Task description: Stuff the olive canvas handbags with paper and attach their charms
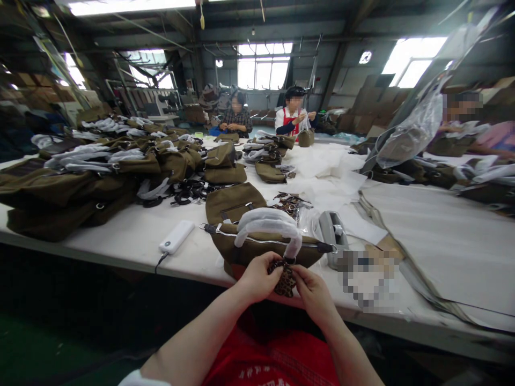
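Note:
An olive handbag [261,249] stands at the table's front edge, its zipper along the top and its handles [269,221] wrapped in white film. Low on the near handle's right end hangs a leopard-print charm [285,282]. My left hand [261,276] pinches the charm from the left, thumb and fingers together. From the right, my right hand [311,287] grips its upper edge with closed fingertips. Behind this bag lies another olive bag or flap [233,202].
A white power bank [177,237] with a cable lies left. A grey tape dispenser [332,230] stands right, beside a leopard-print pile [292,203]. Olive bags [120,179] are heaped at left. Two people [296,118] sit across the table; others work at far right.

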The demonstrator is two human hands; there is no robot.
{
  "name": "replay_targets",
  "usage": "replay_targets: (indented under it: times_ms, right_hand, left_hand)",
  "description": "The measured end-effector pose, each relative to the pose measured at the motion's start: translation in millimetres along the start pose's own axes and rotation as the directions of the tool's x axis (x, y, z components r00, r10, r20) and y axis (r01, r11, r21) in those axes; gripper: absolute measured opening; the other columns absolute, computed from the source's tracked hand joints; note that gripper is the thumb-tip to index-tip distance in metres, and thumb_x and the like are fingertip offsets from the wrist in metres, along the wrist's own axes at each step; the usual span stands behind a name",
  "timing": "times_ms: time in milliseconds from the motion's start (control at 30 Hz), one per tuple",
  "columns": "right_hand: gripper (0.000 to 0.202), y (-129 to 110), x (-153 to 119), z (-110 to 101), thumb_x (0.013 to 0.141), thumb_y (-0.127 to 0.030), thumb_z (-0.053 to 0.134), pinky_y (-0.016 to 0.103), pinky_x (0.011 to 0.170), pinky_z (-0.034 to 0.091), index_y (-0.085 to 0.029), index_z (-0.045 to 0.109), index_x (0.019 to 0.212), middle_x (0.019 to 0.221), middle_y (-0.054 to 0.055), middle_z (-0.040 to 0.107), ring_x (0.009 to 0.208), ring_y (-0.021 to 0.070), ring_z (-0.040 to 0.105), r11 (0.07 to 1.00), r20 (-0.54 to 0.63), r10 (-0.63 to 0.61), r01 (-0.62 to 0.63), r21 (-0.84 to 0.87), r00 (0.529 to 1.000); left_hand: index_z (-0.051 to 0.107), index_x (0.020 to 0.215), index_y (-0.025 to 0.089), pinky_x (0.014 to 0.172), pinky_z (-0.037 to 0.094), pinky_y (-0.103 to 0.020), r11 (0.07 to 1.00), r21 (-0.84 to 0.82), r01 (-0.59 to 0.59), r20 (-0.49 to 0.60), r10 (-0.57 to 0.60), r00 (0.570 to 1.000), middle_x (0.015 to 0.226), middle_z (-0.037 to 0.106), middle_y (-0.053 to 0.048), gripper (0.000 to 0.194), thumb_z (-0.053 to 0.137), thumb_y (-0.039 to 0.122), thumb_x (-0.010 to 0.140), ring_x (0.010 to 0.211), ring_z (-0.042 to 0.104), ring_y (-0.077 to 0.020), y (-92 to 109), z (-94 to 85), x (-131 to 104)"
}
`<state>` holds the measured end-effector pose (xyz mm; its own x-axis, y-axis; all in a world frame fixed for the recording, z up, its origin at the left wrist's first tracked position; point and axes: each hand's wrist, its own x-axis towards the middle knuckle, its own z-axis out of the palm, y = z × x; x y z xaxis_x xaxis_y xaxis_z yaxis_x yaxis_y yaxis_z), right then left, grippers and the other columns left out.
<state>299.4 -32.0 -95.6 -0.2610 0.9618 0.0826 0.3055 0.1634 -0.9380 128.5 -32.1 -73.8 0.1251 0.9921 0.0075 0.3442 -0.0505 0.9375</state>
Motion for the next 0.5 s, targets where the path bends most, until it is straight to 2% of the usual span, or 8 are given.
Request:
replay_targets:
  times_ms: [67, 133, 267, 367, 500]
  right_hand:
    - [0.031, 0.6, 0.9, 1.7, 0.088, -0.044, 0.051, 0.03, 0.07, 0.05, -0.019, 0.071, 0.089, 0.079, 0.004, 0.071, 0.075, 0.0201, 0.063, 1.0, -0.009, 0.007, -0.006, 0.008, 1.0]
    - [0.034, 1.8, 1.4, 3.2, 0.087, -0.048, 0.053, 0.027, 0.063, 0.048, -0.019, 0.07, 0.086, 0.073, 0.003, 0.068, 0.068, 0.0177, 0.059, 0.999, -0.004, 0.023, -0.023, 0.043, 1.0]
    - [0.044, 5.7, 0.5, 5.3, 0.085, -0.059, 0.057, 0.022, 0.046, 0.032, -0.018, 0.062, 0.072, 0.057, -0.002, 0.053, 0.049, 0.0099, 0.04, 0.976, 0.0, 0.125, -0.123, 0.182, 0.992]
    - [0.049, 4.8, -0.7, 5.9, 0.081, -0.065, 0.059, 0.022, 0.043, 0.022, -0.017, 0.058, 0.067, 0.051, -0.005, 0.045, 0.044, 0.0073, 0.029, 0.945, 0.033, 0.19, -0.192, 0.266, 0.981]
    - [0.049, -1.9, -1.4, 6.2, 0.08, -0.064, 0.062, 0.022, 0.043, 0.021, -0.017, 0.061, 0.068, 0.051, -0.004, 0.046, 0.045, 0.0077, 0.029, 0.958, 0.011, 0.157, -0.155, 0.24, 0.988]
  left_hand:
    - [0.068, 0.097, 0.016, 0.082, 0.05, -0.031, 1.0, -0.019, -0.025, 0.012, 0.025, 1.0, 0.089, 0.071, -0.004, 0.021, 0.057, 0.019, 0.08, 0.085, 0.064, -0.0184, -2.4, 0.5, -0.6]
    - [0.068, 0.095, 0.015, 0.079, 0.051, -0.03, 0.987, -0.157, 0.043, 0.054, -0.035, 0.998, 0.086, 0.071, -0.003, 0.019, 0.057, 0.021, 0.081, 0.081, 0.064, -0.0172, -5.7, 0.3, -0.2]
    - [0.068, 0.097, 0.013, 0.074, 0.05, -0.028, 0.878, -0.436, 0.198, 0.14, -0.151, 0.979, 0.083, 0.069, -0.003, 0.024, 0.061, 0.026, 0.079, 0.074, 0.062, -0.0143, -7.6, -1.6, -0.2]
    - [0.069, 0.098, 0.013, 0.072, 0.048, -0.027, 0.829, -0.5, 0.25, 0.192, -0.175, 0.966, 0.082, 0.068, -0.002, 0.029, 0.067, 0.031, 0.075, 0.072, 0.06, -0.0131, -3.6, -3.8, -1.7]
    - [0.069, 0.098, 0.013, 0.073, 0.049, -0.028, 0.82, -0.513, 0.255, 0.213, -0.167, 0.963, 0.081, 0.069, -0.003, 0.037, 0.073, 0.037, 0.071, 0.073, 0.062, -0.0142, -1.3, -5.2, -1.9]
